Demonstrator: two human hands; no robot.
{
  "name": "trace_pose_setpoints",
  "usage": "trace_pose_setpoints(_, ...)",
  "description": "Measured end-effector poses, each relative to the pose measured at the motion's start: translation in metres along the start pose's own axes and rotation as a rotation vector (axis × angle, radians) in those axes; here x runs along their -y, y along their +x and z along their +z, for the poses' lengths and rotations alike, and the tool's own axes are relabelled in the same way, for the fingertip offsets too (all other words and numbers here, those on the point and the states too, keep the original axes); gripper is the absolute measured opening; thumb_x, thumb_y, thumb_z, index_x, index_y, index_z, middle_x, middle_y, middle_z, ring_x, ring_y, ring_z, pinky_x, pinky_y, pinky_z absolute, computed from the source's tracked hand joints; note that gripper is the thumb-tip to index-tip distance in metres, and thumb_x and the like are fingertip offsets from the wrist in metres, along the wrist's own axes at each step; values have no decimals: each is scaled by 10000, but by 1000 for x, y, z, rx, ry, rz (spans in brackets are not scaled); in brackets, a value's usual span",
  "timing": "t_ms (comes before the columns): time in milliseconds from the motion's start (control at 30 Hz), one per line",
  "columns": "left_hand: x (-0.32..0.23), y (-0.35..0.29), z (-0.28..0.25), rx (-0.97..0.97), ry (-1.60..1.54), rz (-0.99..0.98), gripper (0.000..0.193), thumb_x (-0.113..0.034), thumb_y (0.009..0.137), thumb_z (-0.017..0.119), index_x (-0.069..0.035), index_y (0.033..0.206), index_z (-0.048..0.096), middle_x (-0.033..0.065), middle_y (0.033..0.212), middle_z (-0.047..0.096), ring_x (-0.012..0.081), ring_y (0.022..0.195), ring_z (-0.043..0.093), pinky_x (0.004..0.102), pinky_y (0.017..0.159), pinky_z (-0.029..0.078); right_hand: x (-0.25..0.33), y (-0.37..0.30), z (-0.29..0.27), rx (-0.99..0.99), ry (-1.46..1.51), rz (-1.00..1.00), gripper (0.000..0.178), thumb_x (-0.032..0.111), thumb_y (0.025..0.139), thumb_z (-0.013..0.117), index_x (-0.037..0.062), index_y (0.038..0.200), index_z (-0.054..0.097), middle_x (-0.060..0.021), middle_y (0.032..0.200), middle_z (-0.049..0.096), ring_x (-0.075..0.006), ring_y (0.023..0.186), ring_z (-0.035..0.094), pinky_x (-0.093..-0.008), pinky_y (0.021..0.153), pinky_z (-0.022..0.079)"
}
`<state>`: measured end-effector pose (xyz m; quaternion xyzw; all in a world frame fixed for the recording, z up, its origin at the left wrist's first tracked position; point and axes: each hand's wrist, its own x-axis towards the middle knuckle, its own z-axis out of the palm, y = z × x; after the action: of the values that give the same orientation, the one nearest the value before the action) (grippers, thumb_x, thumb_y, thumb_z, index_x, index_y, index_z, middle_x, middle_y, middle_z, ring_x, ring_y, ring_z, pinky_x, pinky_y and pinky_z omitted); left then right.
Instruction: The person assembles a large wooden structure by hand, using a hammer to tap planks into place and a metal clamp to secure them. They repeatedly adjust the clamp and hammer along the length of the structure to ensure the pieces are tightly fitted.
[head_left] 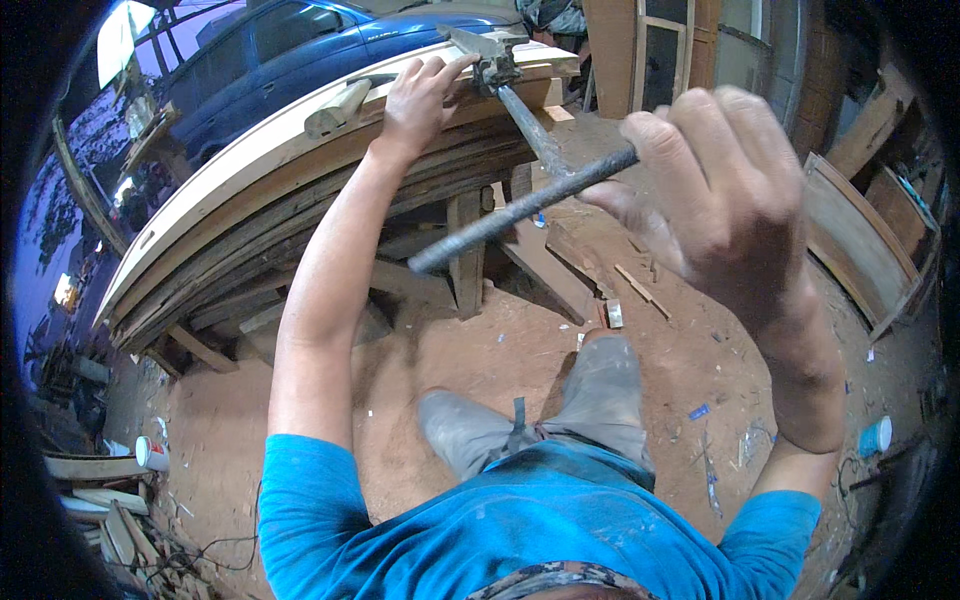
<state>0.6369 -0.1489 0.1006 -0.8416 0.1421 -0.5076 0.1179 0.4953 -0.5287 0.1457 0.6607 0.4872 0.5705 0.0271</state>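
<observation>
A metal clamp (497,68) with a screw shaft (533,130) sits at the right end of a long light wooden board (230,180). Across the shaft's near end runs a ridged metal bar handle (500,222), slanting from lower left to upper right. My right hand (725,185) is closed around the upper right end of this bar, thumb below it. Over the board's edge, just left of the clamp, lies my left hand (418,100). Its fingers are stretched forward and somewhat apart, the index fingertip close to the clamp. Whether it touches the metal I cannot tell.
A short wooden block (337,110) lies on the board, left of my left hand. Stacked timbers and trestle legs (465,255) stand below. Offcuts (645,290) litter the dirt floor. Framed panels (860,245) lean at right; a blue car (300,50) stands behind.
</observation>
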Motion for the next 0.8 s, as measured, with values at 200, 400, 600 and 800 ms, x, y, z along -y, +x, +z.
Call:
trace_pose_setpoints(200, 7, -1, 10, -49, -14, 25, 731, -109, 763, 795, -264, 1431, 542, 67, 999, 612, 284, 978, 601, 414, 880, 524, 41, -15, 22, 50, 586, 563, 517, 345, 875, 767, -20, 1203, 604, -142, 658, 605, -301, 572, 624, -420, 528, 463)
trace_pose_setpoints(400, -20, -11, -21, -253, -118, -8, 575, -163, 832, 770, -191, 1380, 596, 130, 1205, 641, 326, 1147, 592, 462, 1000, 463, 46, -19, 17, 224, 1021, 800, 529, 354, 958, 692, -36, 1298, 584, -157, 698, 613, -288, 623, 642, -429, 580, 492)
trace_pose_setpoints(600, -179, -94, -80, -92, -1657, -859, 582, -472, 1048, 465, 4, 1378, 525, 145, 1262, 626, 242, 1112, 612, 432, 1046, 459, 1, 16, 30, -571, 239, -109, 242, 212, 859, 701, 64, 1048, 671, -107, 1157, 624, -265, 1133, 615, -424, 1034, 508)
trace_pose_setpoints(800, -243, -86, -135, 263, -1970, -599, 459, -370, 1025, 608, 9, 1280, 564, 95, 1088, 664, 130, 877, 650, 306, 822, 525, -41, 71, 30, -334, 115, -563, 121, 210, 826, 699, 94, 795, 717, -17, 1010, 651, -207, 1036, 642, -345, 971, 529)
